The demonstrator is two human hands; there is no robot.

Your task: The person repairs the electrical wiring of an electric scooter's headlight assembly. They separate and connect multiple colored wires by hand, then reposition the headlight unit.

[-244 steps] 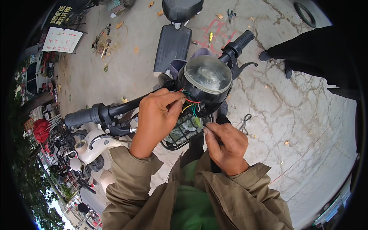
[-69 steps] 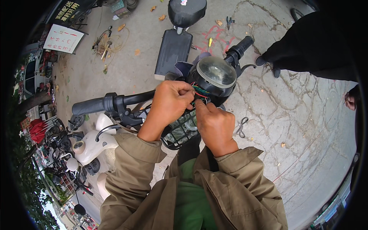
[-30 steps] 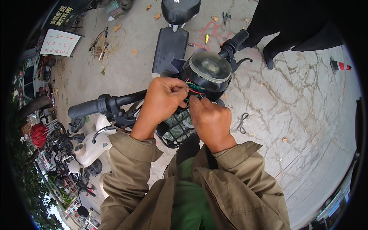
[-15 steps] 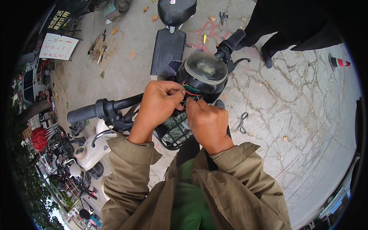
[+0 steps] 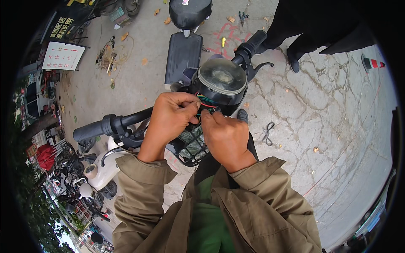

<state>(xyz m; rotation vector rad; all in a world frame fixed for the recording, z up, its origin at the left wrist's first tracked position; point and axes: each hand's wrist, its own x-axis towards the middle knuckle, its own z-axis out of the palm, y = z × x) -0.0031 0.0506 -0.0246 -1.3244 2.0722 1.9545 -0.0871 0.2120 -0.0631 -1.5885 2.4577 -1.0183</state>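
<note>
Thin red, green and dark wires (image 5: 207,105) come out of the black housing below a round clear-domed unit (image 5: 222,76) on a scooter's handlebar. My left hand (image 5: 169,117) pinches at the left end of the red wire, thumb against forefinger. Close beside it, my right hand (image 5: 229,138) has its fingers pressed together over the lower wires; their tips are partly hidden, so what they hold is unclear. Beneath both hands hangs a black grid basket (image 5: 198,155) with something crumpled and clear inside.
The left grip (image 5: 90,131) and right grip (image 5: 256,40) stick out either side. Beyond lie the black footboard (image 5: 183,58) and seat (image 5: 190,14). A yellow-handled screwdriver (image 5: 223,41) stands near the right bar. A person in dark trousers (image 5: 291,33) is at far right; parked scooters line the left.
The handlebar and both hands appear slightly further left in the picture. Both hands stay at the wires; the right fingertips have shifted a little, showing more of the red wire.
</note>
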